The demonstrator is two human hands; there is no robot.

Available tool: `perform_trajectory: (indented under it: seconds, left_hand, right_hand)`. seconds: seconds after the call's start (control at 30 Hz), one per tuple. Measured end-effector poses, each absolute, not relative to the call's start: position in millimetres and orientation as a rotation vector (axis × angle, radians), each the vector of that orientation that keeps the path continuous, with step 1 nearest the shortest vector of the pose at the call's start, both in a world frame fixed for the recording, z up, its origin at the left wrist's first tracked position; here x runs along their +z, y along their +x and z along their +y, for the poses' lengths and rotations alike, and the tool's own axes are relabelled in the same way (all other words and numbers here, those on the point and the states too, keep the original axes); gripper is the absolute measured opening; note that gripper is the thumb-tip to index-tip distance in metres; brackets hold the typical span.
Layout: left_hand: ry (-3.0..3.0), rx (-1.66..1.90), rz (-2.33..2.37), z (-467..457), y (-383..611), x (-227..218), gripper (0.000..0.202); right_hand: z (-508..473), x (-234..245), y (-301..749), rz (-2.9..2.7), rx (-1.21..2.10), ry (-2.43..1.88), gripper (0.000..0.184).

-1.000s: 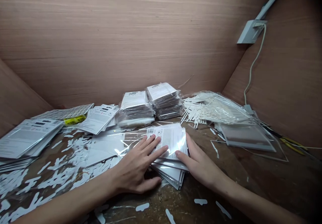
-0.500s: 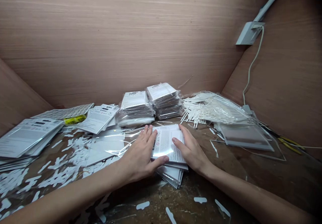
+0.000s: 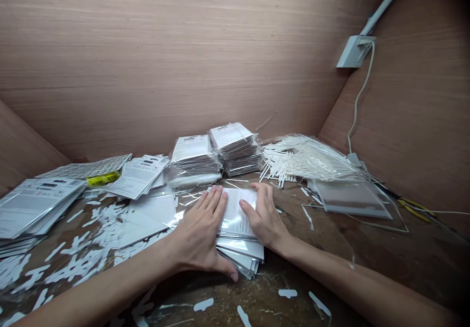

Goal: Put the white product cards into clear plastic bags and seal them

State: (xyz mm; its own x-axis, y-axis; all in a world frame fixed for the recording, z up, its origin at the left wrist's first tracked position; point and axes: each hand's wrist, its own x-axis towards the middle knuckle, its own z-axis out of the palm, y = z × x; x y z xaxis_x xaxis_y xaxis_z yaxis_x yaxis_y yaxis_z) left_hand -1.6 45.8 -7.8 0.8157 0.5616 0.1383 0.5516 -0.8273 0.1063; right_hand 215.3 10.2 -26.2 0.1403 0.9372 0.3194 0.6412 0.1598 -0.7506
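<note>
A white printed card in a clear plastic sleeve (image 3: 235,214) lies on top of a small, slightly fanned stack of similar sleeved cards (image 3: 240,261) in front of me. My left hand (image 3: 203,229) is laid flat across the left side of the top card, fingers stretched and thumb spread toward the near edge. At the right edge, my right hand (image 3: 267,217) has its thumb over the card and its fingers curled at the side. Clear film (image 3: 189,199) shines beside my left fingertips. Part of the top card is hidden under my left hand.
Two bundles of sleeved cards (image 3: 194,151) stand against the wooden wall. More cards (image 3: 36,199) lie at left, near a yellow roll (image 3: 103,178). White sticks (image 3: 316,163), plastic sheets (image 3: 352,199) and yellow-handled pliers (image 3: 416,209) are at right. Paper scraps (image 3: 99,239) litter the table.
My left hand has slid toward me along the card, its thumb now lower beside the stack. My right fingers have curled in more at the right edge. The view has shifted slightly.
</note>
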Motion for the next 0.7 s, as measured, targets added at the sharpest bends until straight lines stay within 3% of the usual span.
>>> perform_trajectory:
  seconds: [0.07,0.3,0.47,0.7]
  left_hand:
    - [2.946,0.287,0.875,47.0,-3.3,-9.7,0.153]
    - [2.998,0.283,0.818,39.2,1.8,-7.5,0.128]
    - [3.105,0.315,0.724,37.7,0.9,-3.4,0.126]
    - [3.262,0.306,0.21,43.4,-6.2,-0.6,0.066]
  right_hand:
    - [11.1,-24.5,218.2,-1.609,0.463,-1.552,0.053]
    - [16.2,-21.2,202.0,-1.588,0.441,-1.596,0.037]
    - [20.5,-13.4,201.4,-1.661,0.484,-1.596,0.036]
    - [11.1,11.8,243.5,-1.835,0.625,-1.614,0.041]
